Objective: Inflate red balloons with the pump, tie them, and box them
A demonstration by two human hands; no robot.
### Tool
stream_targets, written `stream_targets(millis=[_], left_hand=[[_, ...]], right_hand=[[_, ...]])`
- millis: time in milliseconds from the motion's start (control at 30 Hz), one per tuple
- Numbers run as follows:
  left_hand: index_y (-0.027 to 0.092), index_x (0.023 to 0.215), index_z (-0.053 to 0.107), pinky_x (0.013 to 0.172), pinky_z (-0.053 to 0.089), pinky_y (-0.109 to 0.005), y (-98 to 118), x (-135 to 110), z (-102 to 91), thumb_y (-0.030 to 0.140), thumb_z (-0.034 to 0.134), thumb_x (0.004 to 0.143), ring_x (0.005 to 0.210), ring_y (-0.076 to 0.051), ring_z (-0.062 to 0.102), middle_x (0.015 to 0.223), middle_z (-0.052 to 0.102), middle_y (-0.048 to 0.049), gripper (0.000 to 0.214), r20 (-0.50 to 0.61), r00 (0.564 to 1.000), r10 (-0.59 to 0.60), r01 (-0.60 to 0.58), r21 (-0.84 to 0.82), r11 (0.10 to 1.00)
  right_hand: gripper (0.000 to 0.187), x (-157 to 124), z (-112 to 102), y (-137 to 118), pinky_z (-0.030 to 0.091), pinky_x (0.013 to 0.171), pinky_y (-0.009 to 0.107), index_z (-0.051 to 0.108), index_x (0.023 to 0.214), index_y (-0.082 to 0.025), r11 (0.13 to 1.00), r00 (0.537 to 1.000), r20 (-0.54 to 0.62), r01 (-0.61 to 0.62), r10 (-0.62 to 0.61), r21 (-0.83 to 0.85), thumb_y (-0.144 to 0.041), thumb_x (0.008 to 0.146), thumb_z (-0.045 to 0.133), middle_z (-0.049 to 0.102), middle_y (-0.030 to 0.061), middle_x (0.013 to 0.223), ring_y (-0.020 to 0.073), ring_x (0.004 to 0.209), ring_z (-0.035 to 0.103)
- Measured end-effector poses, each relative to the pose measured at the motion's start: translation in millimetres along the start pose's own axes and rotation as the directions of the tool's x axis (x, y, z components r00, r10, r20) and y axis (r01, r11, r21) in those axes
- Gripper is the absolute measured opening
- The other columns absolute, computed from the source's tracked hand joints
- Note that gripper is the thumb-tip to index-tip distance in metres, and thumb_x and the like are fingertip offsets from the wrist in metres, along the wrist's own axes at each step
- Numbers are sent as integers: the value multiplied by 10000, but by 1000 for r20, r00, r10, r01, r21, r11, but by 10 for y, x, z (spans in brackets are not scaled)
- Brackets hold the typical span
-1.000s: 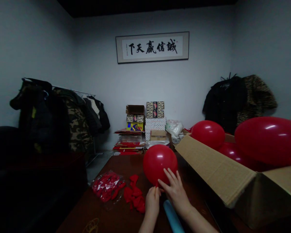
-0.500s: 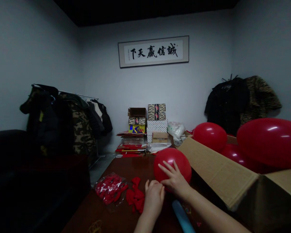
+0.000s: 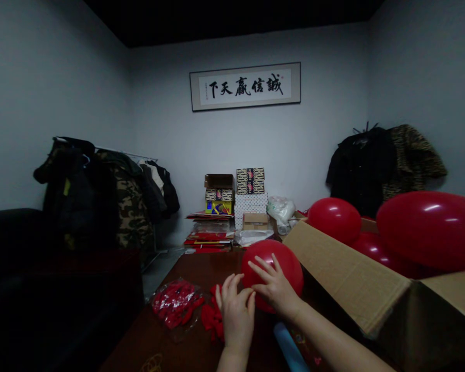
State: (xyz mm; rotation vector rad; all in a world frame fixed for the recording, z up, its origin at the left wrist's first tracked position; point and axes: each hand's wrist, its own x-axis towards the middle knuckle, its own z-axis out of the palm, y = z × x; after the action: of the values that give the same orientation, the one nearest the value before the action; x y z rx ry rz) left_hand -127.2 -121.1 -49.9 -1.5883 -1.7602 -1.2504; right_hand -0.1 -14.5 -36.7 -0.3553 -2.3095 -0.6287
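The left hand [image 3: 236, 311] grips a red balloon [image 3: 284, 263] by its neck over the desk [image 3: 211, 264]; the right hand [image 3: 278, 289] splays against it, its grip unclear. Beyond, patterned cartons [image 3: 250, 182] bear illegible print; framed wall calligraphy [image 3: 245, 87] reads, right to left, 誠信贏天下.

Over the dark brown worktop [image 3: 209, 266], the right hand [image 3: 277, 290] spreads across a round red balloon [image 3: 290, 262], close beside the left hand [image 3: 237, 312].
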Motion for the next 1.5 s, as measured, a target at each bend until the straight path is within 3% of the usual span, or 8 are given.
stream_targets(millis=[233, 433, 567, 633, 767, 967, 1267, 1500], left_hand=[[233, 709, 638, 1026, 216, -618, -8, 15, -18, 164, 530, 765, 1158, -285, 461, 1130, 598, -77, 139, 63, 997, 34, -33, -20, 999], [268, 785, 671, 1044, 187, -604, 1, 9, -60, 173, 528, 784, 1147, -277, 471, 1132, 601, -67, 171, -18, 998, 54, -55, -11, 998], [274, 827, 679, 1047, 201, -593, 28, 34, -98, 166, 528, 786, 1165, -283, 466, 1169, 595, -70, 189, -51, 997, 49, -48, 8, 999], [262, 804, 671, 1056, 192, -589, 52, 62, -82, 157, 528, 780, 1175, -282, 462, 1182, 593, -72, 179, -33, 997, 65, -65, 8, 998], [239, 780, 645, 1080, 153, -581, 83, 120, 41, 148, 515, 775, 1203, -272, 451, 1209, 591, -79, 160, 53, 982, 181, -181, -7, 983], [240, 809, 645, 1088, 137, -581, 125, 123, 329, 155, 538, 756, 1240, -270, 424, 1301, 549, -68, 147, 140, 936, 321, -320, -33, 947], [244, 809, 644, 1070, 115, -631, 154, -125, 741, 144, 566, 733, 1232, -272, 429, 1266, 582, -61, 148, 277, 888, 366, -350, -107, 931], [228, 804, 638, 1078, 107, -620, 137, -198, 831, 147, 560, 739, 1254, -269, 409, 1271, 575, -80, 130, 306, 877, 369, -350, -118, 929]], right_hand=[[182, 3, -55, -20, 125, 1076, 616, 646, 884, -333, 1000, 1000, -14, 17, -17, 21, -340, 868, 465, 439, -30, 1396, 203, 1337, 288], [169, 22, -67, -65, 163, 1070, 611, 649, 887, -345, 1000, 998, -57, -19, 19, 11, -324, 858, 483, 491, -25, 1354, 204, 1310, 335], [233, 48, -88, -55, 181, 1056, 625, 597, 1053, -365, 999, 999, -19, -30, 29, -29, -329, 858, 473, 405, 21, 1421, 229, 1347, 265], [397, 43, -137, -20, 163, 1063, 627, 478, 1229, -341, 998, 999, 16, -33, 34, -45, -335, 833, 498, 320, 71, 1465, 251, 1367, 211], [687, -70, -249, 113, 130, 1071, 635, 256, 1377, -290, 990, 991, 50, -118, 122, -78, -327, 766, 567, 170, 122, 1513, 290, 1389, 117], [817, -491, -193, 305, 122, 1065, 641, 219, 1379, -339, 966, 957, 151, -234, 249, -109, -256, 690, 651, 29, 105, 1533, 310, 1392, 70], [768, -910, 18, 394, 126, 1067, 632, 272, 1349, -379, 943, 905, 267, -320, 332, -89, -248, 695, 654, 71, 90, 1533, 296, 1395, 63], [763, -978, 40, 389, 130, 1070, 628, 287, 1349, -356, 940, 896, 289, -336, 339, -59, -178, 686, 620, 127, 105, 1525, 296, 1394, 59]])
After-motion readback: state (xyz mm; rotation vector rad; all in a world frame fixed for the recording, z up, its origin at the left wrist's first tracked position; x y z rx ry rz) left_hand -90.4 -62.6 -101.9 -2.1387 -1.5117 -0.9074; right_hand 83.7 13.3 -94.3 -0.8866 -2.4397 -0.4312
